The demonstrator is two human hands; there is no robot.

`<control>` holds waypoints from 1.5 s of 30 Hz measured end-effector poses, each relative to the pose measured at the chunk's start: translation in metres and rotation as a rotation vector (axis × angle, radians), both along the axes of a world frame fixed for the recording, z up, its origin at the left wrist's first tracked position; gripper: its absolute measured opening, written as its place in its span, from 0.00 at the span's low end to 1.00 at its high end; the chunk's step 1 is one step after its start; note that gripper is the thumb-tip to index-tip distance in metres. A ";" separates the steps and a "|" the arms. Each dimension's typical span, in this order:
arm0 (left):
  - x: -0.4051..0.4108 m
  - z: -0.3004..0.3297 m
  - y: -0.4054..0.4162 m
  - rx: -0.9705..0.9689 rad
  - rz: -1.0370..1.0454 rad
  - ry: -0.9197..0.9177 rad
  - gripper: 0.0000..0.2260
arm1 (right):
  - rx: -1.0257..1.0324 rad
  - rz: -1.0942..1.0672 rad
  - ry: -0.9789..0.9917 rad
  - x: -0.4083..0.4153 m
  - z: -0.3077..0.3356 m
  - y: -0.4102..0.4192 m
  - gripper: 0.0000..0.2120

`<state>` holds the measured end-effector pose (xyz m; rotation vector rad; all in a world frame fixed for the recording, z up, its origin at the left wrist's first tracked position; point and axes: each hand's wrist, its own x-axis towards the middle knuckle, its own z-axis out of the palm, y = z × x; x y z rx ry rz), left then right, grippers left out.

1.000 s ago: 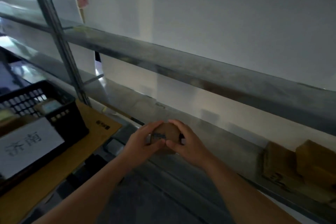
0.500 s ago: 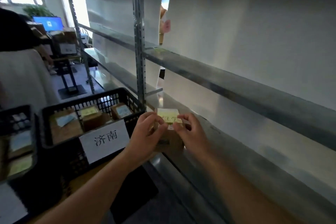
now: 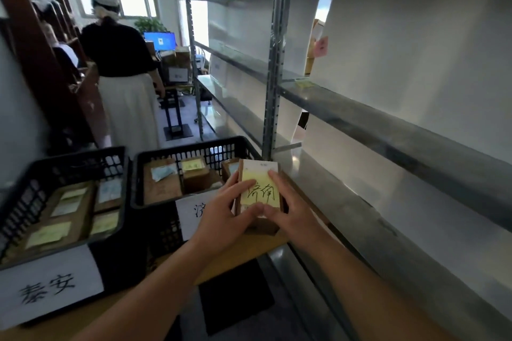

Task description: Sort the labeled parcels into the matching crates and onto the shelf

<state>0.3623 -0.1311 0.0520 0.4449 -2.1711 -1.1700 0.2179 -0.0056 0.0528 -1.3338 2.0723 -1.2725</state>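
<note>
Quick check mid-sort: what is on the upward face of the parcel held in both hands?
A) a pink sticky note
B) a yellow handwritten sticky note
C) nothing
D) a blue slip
B: the parcel, held between the left hand and right hand, carries a yellow sticky note with handwritten characters.

A light brown wooden table (image 3: 243, 253) carries two black plastic lattice crates (image 3: 69, 196) (image 3: 194, 152). They stand side by side, each fronted by a white paper sign (image 3: 52, 284).

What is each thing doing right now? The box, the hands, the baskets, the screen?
Parcel: held up, yellow note facing the camera.
Left hand: grips the parcel.
Right hand: grips the parcel.
Right crate: partly filled with parcels.
Left crate: partly filled with parcels.
Monitor: on.
</note>
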 end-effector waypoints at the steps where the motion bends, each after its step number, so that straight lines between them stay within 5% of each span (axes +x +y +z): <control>1: -0.001 -0.001 -0.001 -0.003 0.020 -0.013 0.29 | 0.000 0.034 0.017 -0.004 -0.001 -0.005 0.41; 6: -0.015 -0.008 -0.007 0.006 0.085 0.001 0.29 | 0.008 0.142 0.029 -0.031 -0.004 -0.022 0.44; 9: -0.024 -0.011 -0.013 -0.036 0.142 -0.037 0.26 | -0.023 0.198 -0.026 -0.046 -0.009 -0.029 0.36; 26: -0.020 -0.041 -0.081 0.196 0.299 -0.019 0.26 | -0.029 0.424 -0.194 -0.064 -0.043 -0.129 0.32; 45: -0.094 -0.077 -0.270 0.314 0.188 -0.008 0.24 | 0.091 0.311 -0.196 -0.129 -0.064 -0.304 0.32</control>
